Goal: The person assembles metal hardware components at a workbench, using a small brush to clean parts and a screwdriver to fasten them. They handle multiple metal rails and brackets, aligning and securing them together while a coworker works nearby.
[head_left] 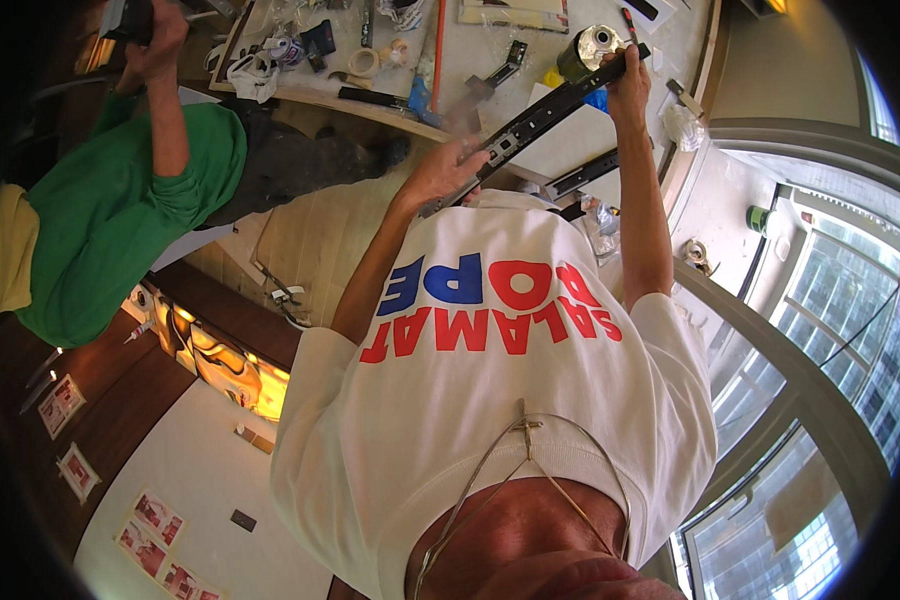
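Note:
A long black metal drawer slide (542, 124) with slots and holes along it runs slantwise in front of my chest. My left hand (438, 175) is closed round its lower left end, the fingers over the edge. Higher up on the right, my right hand (628, 88) grips the other end, thumb near the tip. Just beyond my right hand stands an open-topped round metal can (596, 48), partly behind the slide. A second black drawer slide (584, 173) lies below the held one, on the work surface.
The worktable (410, 28) carries a roll of masking tape (363, 65), a red and blue long-handled tool (434, 60), a black angled bracket (511, 62) and plastic bags. At the left, a co-worker in a green top (120, 220) holds a dark object. Windows (820, 300) stand at right.

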